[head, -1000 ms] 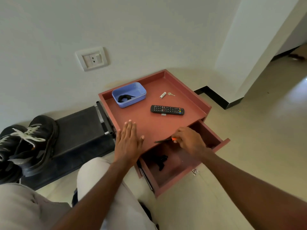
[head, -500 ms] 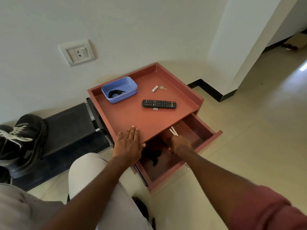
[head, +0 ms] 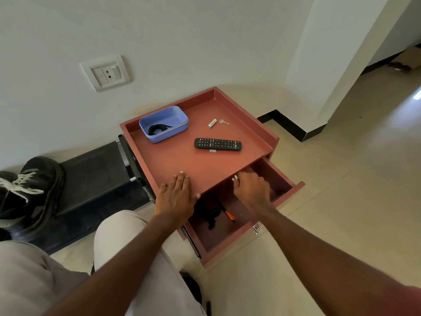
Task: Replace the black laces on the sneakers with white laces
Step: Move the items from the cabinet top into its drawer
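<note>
Two black sneakers [head: 34, 192] with white laces [head: 20, 185] stand on a low black rack at the far left. A coiled black lace [head: 157, 128] lies in a blue tub [head: 175, 117] on the red side table [head: 182, 160]. My left hand [head: 175, 197] rests flat on the table's front edge. My right hand [head: 251, 190] reaches into the open drawer [head: 280, 176], fingers curled on two small white pieces [head: 234, 178] at the back. An orange-handled tool [head: 229, 215] and a black bundle [head: 211, 216] lie on the drawer floor.
A black remote [head: 217, 144], a small white tube [head: 212, 123] and a key [head: 224, 121] lie on the table top. A wall socket [head: 106, 73] is above the black rack [head: 91, 179]. My knee is below the left hand. Tiled floor lies to the right.
My right hand carried the orange-handled tool down into the drawer, left it on the drawer floor, then moved to the white pieces at the back. The left hand stayed put.
</note>
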Tool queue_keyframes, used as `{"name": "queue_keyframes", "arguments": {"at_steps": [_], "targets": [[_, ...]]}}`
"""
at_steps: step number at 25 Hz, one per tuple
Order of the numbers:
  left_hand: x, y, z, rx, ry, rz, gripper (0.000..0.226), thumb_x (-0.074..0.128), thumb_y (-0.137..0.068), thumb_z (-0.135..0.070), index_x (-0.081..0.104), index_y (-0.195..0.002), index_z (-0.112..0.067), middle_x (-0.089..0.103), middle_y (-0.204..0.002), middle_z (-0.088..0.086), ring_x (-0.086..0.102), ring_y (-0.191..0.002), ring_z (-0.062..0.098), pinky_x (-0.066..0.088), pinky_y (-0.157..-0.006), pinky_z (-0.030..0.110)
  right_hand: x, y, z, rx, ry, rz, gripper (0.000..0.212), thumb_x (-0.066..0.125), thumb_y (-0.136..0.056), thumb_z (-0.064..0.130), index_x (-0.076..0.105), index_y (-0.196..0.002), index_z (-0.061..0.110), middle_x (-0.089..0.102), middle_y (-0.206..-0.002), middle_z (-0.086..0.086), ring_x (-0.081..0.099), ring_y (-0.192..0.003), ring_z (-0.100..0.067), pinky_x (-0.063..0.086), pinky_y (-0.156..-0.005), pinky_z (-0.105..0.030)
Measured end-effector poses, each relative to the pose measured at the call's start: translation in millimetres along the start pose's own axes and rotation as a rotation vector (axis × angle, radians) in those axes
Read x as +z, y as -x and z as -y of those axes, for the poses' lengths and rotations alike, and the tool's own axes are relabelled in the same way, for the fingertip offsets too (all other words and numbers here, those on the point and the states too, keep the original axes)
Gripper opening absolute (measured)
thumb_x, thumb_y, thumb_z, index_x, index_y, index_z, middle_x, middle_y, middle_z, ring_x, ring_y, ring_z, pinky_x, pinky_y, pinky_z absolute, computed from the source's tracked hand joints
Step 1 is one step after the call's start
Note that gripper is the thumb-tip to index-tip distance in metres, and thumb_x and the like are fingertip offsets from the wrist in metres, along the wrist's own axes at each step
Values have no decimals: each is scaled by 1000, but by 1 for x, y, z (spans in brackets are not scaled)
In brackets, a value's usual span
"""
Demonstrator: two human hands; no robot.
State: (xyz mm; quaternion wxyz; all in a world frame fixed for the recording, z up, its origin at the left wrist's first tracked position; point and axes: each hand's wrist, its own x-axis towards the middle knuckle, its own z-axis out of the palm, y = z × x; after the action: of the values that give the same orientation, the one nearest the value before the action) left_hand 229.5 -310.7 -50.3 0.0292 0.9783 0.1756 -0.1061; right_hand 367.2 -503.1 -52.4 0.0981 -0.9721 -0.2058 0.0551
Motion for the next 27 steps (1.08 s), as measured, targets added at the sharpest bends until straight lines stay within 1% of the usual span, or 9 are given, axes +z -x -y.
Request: {"name": "queue_keyframes", "arguments": {"at_steps": [2,4,10,12,15,19,22,24,27], "targets": [[-4,-14,-6,-1,98,-32,80,26,-107,-61,0,-166,-14,-6,-174,9,-2,-161,27,9,-128,50,-19,-20,7,-90,-89,-168,19,57,-105,31,68,-107,17,67,-106,0,67,-93,-21,55,-74,-35],[-6,-34,-15,32,188,-52,81,29,-106,-61,-4,-166,-17,-9,-174,6,-6,-161,26,7,-128,50,-29,-51,20,-193,-129,-215,23,60,-103,28,67,-122,16,62,-117,0,61,-103,-19,54,-80,-33],[30,-44,-22,-31,260,-2,88,27,-102,-69,-14,-165,-23,-23,-172,-1,-19,-159,22,-3,-128,51,-13,-132,44,-257,30,48,52,67,-97,19,51,-146,20,58,-140,-4,52,-130,-28,48,-105,-50],[34,-48,-20,-19,286,5,88,26,-102,-69,-15,-165,-25,-24,-171,-2,-20,-158,21,-5,-127,50,-10,-146,42,-282,79,61,54,67,-96,16,51,-147,23,58,-139,-4,52,-130,-29,48,-104,-50],[34,-49,-20,-31,276,-21,87,27,-102,-69,-15,-165,-25,-23,-172,-1,-19,-159,22,-4,-127,51,-12,-157,39,-255,10,-19,40,69,-94,13,62,-133,21,64,-123,-3,59,-118,-27,53,-95,-44],[33,-48,-18,-31,285,16,85,25,-102,-68,-16,-164,-26,-25,-171,-2,-21,-158,21,-5,-127,50,-13,-134,27,-106,-355,-172,55,78,-86,7,60,-138,18,65,-125,-2,62,-115,-24,57,-96,-43],[28,-50,-16,-39,305,49,82,23,-104,-66,-16,-164,-28,-25,-171,-3,-22,-158,20,-8,-127,50,-15,-86,3,-119,-616,-161,62,81,-83,10,58,-139,22,63,-125,4,61,-109,-15,56,-91,-34],[28,-49,-18,-35,305,52,81,23,-104,-65,-15,-165,-28,-24,-171,-4,-22,-158,19,-8,-126,49,-15,-49,-21,-128,-641,-117,67,85,-82,16,55,-142,26,62,-127,9,60,-111,-9,52,-93,-28],[30,-50,-17,-34,308,39,80,23,-104,-65,-14,-165,-27,-23,-172,-4,-20,-158,19,-7,-127,50,-7,-13,-56,-180,-532,5,69,89,-77,20,58,-139,27,65,-128,11,60,-116,-9,49,-101,-33]]}}
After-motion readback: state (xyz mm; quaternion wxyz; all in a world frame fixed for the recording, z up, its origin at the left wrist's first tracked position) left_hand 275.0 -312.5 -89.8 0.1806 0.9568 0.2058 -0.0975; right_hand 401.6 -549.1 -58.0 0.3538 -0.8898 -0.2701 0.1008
